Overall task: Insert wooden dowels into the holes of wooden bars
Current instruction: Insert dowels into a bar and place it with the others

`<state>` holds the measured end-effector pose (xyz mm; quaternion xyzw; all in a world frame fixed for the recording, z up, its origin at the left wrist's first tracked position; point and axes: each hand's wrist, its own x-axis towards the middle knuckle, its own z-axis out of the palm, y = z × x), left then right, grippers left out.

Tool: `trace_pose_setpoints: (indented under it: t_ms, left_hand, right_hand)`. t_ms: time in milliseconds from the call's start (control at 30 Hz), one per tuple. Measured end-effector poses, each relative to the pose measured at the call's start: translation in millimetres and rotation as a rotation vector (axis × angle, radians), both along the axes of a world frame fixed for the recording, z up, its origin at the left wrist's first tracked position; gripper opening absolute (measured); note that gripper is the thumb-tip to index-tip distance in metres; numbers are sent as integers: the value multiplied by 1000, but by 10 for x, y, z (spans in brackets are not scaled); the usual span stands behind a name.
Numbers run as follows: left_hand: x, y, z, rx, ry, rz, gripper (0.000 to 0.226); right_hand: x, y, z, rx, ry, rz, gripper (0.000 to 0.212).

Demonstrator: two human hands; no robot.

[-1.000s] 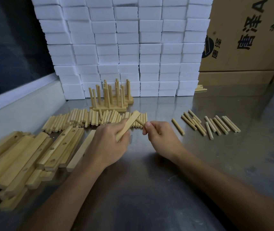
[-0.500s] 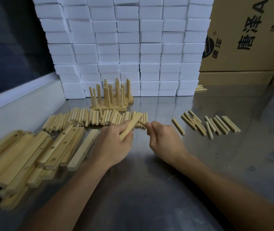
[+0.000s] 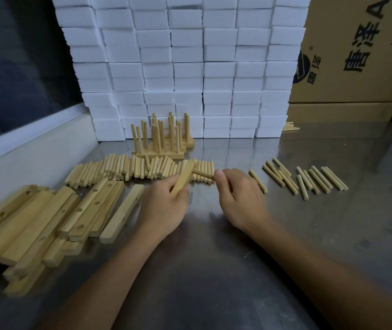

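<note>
Both hands have shifted slightly toward the far side since the earlier frame, and the dowel's tip now meets the bar near its upper end. Nearest, the steel desk [image 3: 214,270] carries both forearms. On it, the left hand [image 3: 164,208] curls its grip round a short wooden bar [image 3: 183,178], held tilted with its top leaning right. Just beside it, the right hand [image 3: 240,198] pinches a dowel [image 3: 203,173] between thumb and fingers, pointing it leftward at the bar. To the left lies a pile of drilled bars [image 3: 47,222]. Beyond the hands runs a row of loose dowels [image 3: 128,169], with a smaller scatter of dowels [image 3: 309,178] to the right. Farther back stand finished bars with upright dowels [image 3: 164,139], before a wall of white foam blocks [image 3: 190,67] and a cardboard box [image 3: 357,55].
</note>
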<state>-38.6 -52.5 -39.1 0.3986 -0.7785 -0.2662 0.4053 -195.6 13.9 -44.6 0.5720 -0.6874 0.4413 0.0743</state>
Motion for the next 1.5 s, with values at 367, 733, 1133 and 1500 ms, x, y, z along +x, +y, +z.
trace_pose_setpoints:
  t_ms: [367, 733, 1133, 1500]
  left_hand:
    - [63, -88, 42, 594, 478, -1, 28]
    - [96, -98, 75, 661, 569, -23, 26]
    - [95, -105, 77, 663, 559, -30, 24]
    - [100, -96, 83, 660, 561, -30, 24]
  right_hand:
    - [-393, 51, 9, 296, 90, -354, 34]
    - [-424, 55, 3, 348, 63, -379, 22]
    - [-440, 36, 43, 372, 29, -303, 51]
    - [-359, 23, 69, 523, 164, -346, 28]
